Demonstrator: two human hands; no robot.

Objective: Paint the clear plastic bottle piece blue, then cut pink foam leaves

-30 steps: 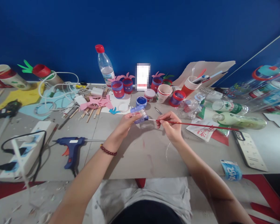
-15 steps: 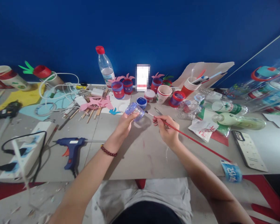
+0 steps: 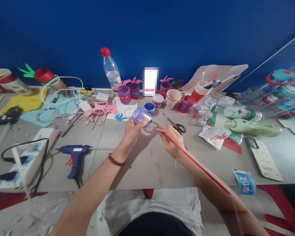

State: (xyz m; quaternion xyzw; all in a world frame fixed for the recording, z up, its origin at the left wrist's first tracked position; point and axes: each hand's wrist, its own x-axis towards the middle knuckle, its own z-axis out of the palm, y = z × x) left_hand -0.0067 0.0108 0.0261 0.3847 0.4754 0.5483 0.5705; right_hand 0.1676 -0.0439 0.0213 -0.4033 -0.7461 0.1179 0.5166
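My left hand (image 3: 132, 132) is closed round a cut-off clear plastic bottle bottom (image 3: 141, 116) with a bluish-purple tint, tilted above the table. Between the fingers of my right hand (image 3: 171, 139) is a long red-handled paintbrush (image 3: 194, 160), whose tip is at the open end of the bottle piece. Whether the bristles touch the plastic I cannot tell. Just behind the bottle piece stands an open jar of blue paint (image 3: 149, 107). Black-handled scissors (image 3: 179, 127) lie beyond my right hand.
At the back stand painted cups with paper leaves (image 3: 124, 95), a capped paint jar (image 3: 157, 101), a paper cup (image 3: 172, 98) and a red-capped bottle (image 3: 110, 72). A glue gun (image 3: 76, 157) and power strip (image 3: 30, 157) lie left; plastic bottles (image 3: 243, 113) and a phone (image 3: 263, 159) right.
My right hand has moved slightly left and nearer me, bringing the brush tip to the bottle piece. The scissors behind that hand now show more fully.
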